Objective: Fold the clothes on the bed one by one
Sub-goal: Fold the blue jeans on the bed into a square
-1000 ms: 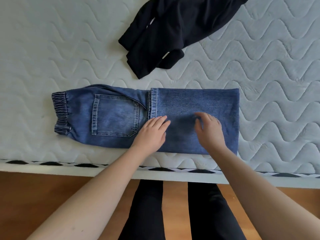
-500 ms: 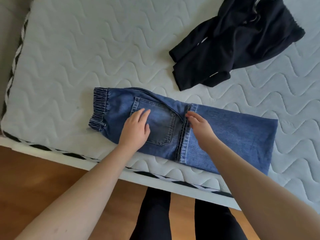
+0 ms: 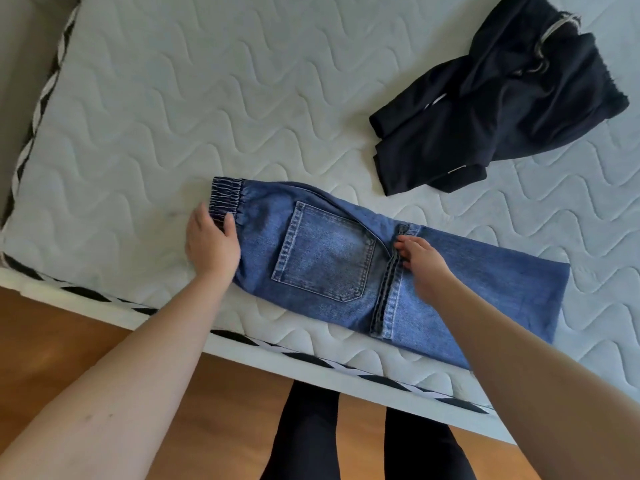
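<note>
Blue jeans [image 3: 325, 251] lie along the near edge of the mattress, back pocket up, with the legs folded over so the hems sit just right of the pocket. My left hand [image 3: 211, 240] is at the elastic waistband [image 3: 225, 195] on the left end; its thumb lies on top of the band and grips it. My right hand [image 3: 420, 261] rests on the folded leg part, its fingertips touching the hems beside the pocket. A crumpled black garment [image 3: 502, 109] lies unfolded at the far right of the bed.
The white quilted mattress [image 3: 207, 98] has a black-and-white striped border; its left edge and near edge are in view. Wooden floor [image 3: 69, 341] and my black-clad legs [image 3: 363, 438] are below the near edge.
My left hand has slid left from the pocket to the waistband and taken hold of it. My right hand stays at the hems. The view has shifted left.
</note>
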Motion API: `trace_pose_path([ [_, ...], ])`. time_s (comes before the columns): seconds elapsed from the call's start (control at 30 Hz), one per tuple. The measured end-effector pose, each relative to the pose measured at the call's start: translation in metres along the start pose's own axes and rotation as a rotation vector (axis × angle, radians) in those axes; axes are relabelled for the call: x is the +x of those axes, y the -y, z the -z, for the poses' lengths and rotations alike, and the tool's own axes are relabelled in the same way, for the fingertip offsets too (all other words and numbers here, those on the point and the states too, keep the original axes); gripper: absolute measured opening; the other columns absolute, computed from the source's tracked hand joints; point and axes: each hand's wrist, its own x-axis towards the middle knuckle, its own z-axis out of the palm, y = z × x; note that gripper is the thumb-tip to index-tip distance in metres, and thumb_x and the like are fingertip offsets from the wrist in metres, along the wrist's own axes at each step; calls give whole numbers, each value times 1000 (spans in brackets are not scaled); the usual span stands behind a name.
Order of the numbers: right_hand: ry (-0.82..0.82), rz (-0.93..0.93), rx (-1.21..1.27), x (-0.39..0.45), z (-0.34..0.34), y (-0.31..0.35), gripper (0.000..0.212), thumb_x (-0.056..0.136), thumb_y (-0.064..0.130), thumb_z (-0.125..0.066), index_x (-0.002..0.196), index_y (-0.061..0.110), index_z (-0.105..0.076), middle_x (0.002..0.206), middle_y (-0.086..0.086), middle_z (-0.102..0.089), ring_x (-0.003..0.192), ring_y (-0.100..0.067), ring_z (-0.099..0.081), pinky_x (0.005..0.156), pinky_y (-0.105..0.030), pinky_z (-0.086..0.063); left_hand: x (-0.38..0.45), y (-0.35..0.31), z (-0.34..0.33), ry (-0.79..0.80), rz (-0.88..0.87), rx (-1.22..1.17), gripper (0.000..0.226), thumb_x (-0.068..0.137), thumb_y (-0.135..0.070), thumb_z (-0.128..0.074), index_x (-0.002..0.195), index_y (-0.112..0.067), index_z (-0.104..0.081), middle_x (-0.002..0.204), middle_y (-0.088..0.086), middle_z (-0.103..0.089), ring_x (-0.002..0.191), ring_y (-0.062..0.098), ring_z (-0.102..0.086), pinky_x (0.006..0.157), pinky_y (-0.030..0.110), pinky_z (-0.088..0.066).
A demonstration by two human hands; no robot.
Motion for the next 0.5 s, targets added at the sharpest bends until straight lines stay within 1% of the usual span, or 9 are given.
trace_pose_path([
  [0.03, -4, 2, -14, 1, -1, -1, 23, 101, 21, -43, 96, 31, -62, 98, 10, -65, 96, -11, -56, 89, -30, -44, 7, 5, 2, 42, 100, -54, 63, 97, -44, -51, 145, -6, -37, 144, 19, -46, 131, 37, -44, 106, 50, -39],
  [0.07, -11, 3, -25, 3, -1, -2, 24, 102, 21, -41, 95, 32, -61, 99, 10, -64, 98, -12, -56, 90, -31, -43, 12, 9, 4, 87, 156, -90, 63, 93, -48, -55, 139, -6, -43, 137, 18, -53, 124, 38, -51, 101, 49, -44],
  [0.13, -20, 3, -34, 4, -2, -2, 26, 103, 21, -39, 95, 32, -61, 100, 9, -64, 101, -12, -56, 89, -31, -43, 19, 12, 8, 147, 135, -120, 52, 89, -50, -63, 118, -7, -58, 116, 13, -65, 104, 33, -62, 85, 41, -49],
  [0.17, -20, 3, -37, 5, -3, -2, 27, 104, 21, -38, 95, 32, -61, 100, 9, -64, 101, -13, -56, 88, -30, -42, 21, 13, 11, 174, 109, -132, 46, 87, -49, -66, 108, -9, -61, 106, 9, -67, 93, 29, -63, 78, 35, -48],
  [0.2, -18, 2, -39, 5, -3, -1, 27, 104, 21, -38, 95, 32, -61, 100, 9, -64, 100, -12, -55, 87, -30, -42, 23, 14, 14, 208, 100, -149, 42, 85, -50, -69, 102, -12, -62, 99, 5, -67, 86, 25, -61, 74, 32, -46],
  [0.23, -16, 3, -40, 4, -3, -1, 27, 104, 20, -37, 95, 31, -60, 100, 8, -63, 99, -12, -55, 86, -30, -42, 25, 14, 18, 253, 107, -170, 40, 83, -50, -72, 99, -14, -63, 96, 4, -68, 84, 23, -61, 74, 33, -48],
  [0.3, -8, 7, -35, 3, -2, -1, 27, 104, 20, -37, 95, 29, -61, 99, 7, -63, 95, -12, -55, 85, -29, -43, 26, 11, 27, 346, 117, -181, 36, 80, -45, -76, 98, -15, -67, 97, 5, -70, 87, 25, -65, 80, 37, -53],
  [0.4, 22, 15, -22, 2, 0, 0, 25, 103, 22, -38, 97, 27, -62, 97, 6, -62, 91, -11, -55, 83, -25, -45, 15, -2, 44, 392, -14, -79, 23, 80, -31, -77, 98, -20, -66, 93, 2, -69, 84, 23, -62, 73, 30, -44],
  [0.5, 51, 8, -1, 0, 2, 0, 24, 103, 28, -40, 97, 25, -64, 99, 4, -62, 93, -11, -55, 91, -27, -45, -20, -28, 70, 477, -93, -133, 32, 76, -25, -78, 104, -29, -62, 92, -8, -67, 83, 15, -62, 70, 28, -43],
])
